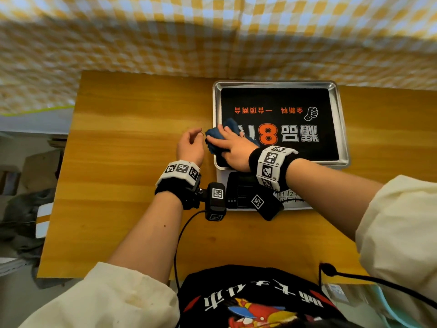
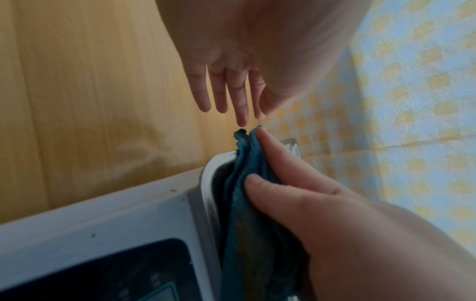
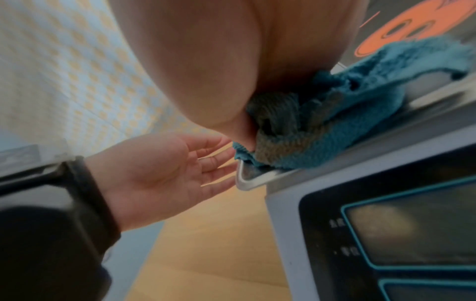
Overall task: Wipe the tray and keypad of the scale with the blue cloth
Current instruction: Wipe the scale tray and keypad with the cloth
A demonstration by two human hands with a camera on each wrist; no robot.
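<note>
The scale's steel tray (image 1: 343, 124) carries a black printed sheet. My right hand (image 1: 227, 145) lies with fairly straight fingers on the bunched blue cloth (image 1: 214, 136) and presses it onto the tray's near left corner. The right wrist view shows the cloth (image 3: 322, 138) crumpled under the palm and spilling over the tray rim (image 3: 247, 183). My left hand (image 1: 191, 145) hovers just left of the tray, fingers relaxed and holding nothing, fingertips close to the cloth's edge (image 2: 242, 136). The keypad (image 1: 287, 194) is mostly hidden behind my right wrist.
The scale's dark display panel (image 1: 238, 185) faces me below the tray. Everything stands on a wooden table (image 1: 130, 138) against a yellow checked cloth backdrop (image 1: 165, 31). Bare wood lies to the left of the scale. A black cable (image 1: 179, 237) runs from my left wrist.
</note>
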